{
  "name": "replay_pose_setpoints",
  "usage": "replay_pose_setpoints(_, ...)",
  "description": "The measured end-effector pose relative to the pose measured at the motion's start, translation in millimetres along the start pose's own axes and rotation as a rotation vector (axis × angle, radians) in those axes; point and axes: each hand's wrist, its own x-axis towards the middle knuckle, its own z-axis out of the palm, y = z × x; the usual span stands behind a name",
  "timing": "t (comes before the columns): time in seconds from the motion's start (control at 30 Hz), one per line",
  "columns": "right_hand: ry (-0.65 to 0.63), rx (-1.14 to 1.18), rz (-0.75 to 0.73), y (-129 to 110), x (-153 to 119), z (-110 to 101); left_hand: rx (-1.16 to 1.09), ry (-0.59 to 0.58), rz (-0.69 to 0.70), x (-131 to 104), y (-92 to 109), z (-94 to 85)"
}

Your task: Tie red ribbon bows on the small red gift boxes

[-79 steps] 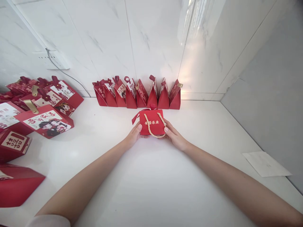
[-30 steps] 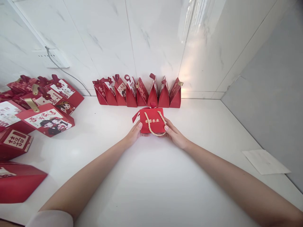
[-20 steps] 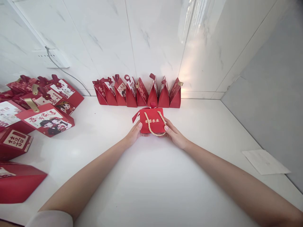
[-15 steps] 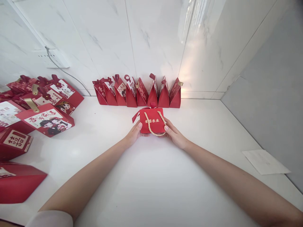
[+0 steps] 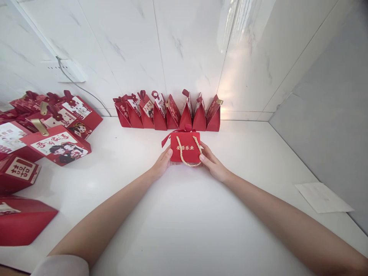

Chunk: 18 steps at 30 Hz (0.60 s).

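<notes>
A small red gift box with gold lettering and a twisted gold cord handle is in front of me, at mid-table. My left hand is closed on its left side, thumb on the front edge. On the right side my right hand grips it the same way, its thumb beside the cord. A dark red ribbon sticks out behind the box on the left. Just beyond stands a row of red, tent-shaped gift boxes with ribbon or gold tabs on top. Most of my fingers are hidden behind the held box.
More red gift boxes lie in a jumbled pile on the left of the white table. A white sheet of paper lies near the right edge. A grey cable runs from a wall socket down behind the table.
Both hands keep their hold on the gift box, which sits almost in the same place. The whole view has shifted very slightly.
</notes>
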Motion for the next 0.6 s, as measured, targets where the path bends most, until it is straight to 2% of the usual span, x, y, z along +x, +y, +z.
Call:
replay_pose_setpoints(0.07, 0.032, 0.011, -0.023, -1, 0, 0, 0.087, 0.08, 0.074, 0, 4, 3.3)
replay_pose_setpoints(0.17, 0.121, 0.021, -0.06, 0, 2, -1, 0.298, 0.289, 0.196, 1, 8, 4.4)
replay_pose_setpoints(0.23, 0.132, 0.029, -0.081, 1, 3, -1, 0.329, 0.391, 0.206, 2, 7, 2.9)
replay_pose_setpoints(0.3, 0.107, 0.04, -0.101, 1, 3, -2, 0.265, 0.393, 0.198, 3, 6, 1.9)
replay_pose_setpoints(0.43, 0.016, 0.034, -0.105, -2, 1, -3, 0.234, 0.285, 0.22, 2, 7, 5.1)
replay_pose_setpoints(0.6, -0.029, -0.058, -0.085, -2, 0, -1, 0.271, 0.313, 0.089, 0, 12, 8.1)
